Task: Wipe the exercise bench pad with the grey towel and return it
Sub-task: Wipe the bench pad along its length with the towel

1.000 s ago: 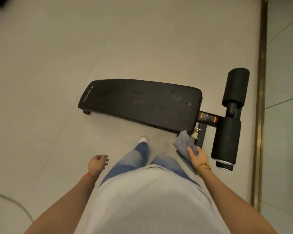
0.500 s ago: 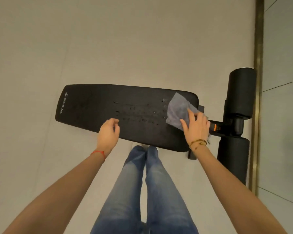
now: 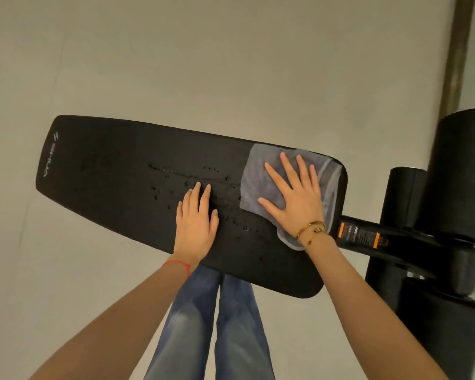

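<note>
The long black exercise bench pad (image 3: 107,171) lies across the middle of the head view, its logo end at the left. Water droplets (image 3: 187,178) speckle its middle. The grey towel (image 3: 255,182) lies spread on the pad's right end. My right hand (image 3: 294,198) presses flat on the towel with fingers spread, and a corner of the cloth hangs out under my wrist. My left hand (image 3: 196,223) rests palm down on the bare pad just left of the towel, holding nothing.
Black foam rollers (image 3: 461,174) stand at the bench's right end, joined by a black bar with an orange-edged label (image 3: 359,234). A brass floor strip (image 3: 455,50) runs along the right. My jeans-clad legs (image 3: 217,325) are right against the pad's near edge. Pale floor surrounds the bench.
I have leaned in closer over the bench. My right hand brought the towel from beside the bench onto the pad and flattened it. My left hand moved from the near edge onto the pad.
</note>
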{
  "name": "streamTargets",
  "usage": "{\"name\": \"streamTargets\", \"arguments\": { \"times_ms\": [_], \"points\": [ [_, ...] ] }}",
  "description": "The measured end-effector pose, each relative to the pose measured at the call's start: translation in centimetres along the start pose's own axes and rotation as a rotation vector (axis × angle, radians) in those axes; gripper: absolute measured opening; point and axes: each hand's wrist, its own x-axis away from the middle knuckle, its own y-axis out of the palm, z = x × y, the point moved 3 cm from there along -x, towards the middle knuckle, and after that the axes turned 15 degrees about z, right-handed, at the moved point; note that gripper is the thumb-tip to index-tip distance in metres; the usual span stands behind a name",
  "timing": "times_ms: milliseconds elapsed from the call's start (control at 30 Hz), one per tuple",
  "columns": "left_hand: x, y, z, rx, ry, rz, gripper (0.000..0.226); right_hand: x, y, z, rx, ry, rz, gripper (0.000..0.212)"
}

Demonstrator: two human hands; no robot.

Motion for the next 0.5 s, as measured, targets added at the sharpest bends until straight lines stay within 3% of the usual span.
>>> {"name": "streamTargets", "arguments": {
  "times_ms": [100, 267, 500],
  "points": [
    [0.5, 1.5, 0.3, 0.018, -0.049, 0.037, 0.059, 2.8, 0.2, -1.4, 0.025, 0.003, 0.023, 0.069],
    [0.7, 2.3, -0.2, 0.029, -0.043, 0.033, 0.06, 10.3, -0.9, -0.9, 0.001, -0.161, -0.033, 0.066],
    [0.6, 2.4, -0.8, 0.023, -0.006, -0.012, 0.062, -4.3, -0.2, 3.0, 0.056, 0.128, 0.064, 0.062]
  ]
}}
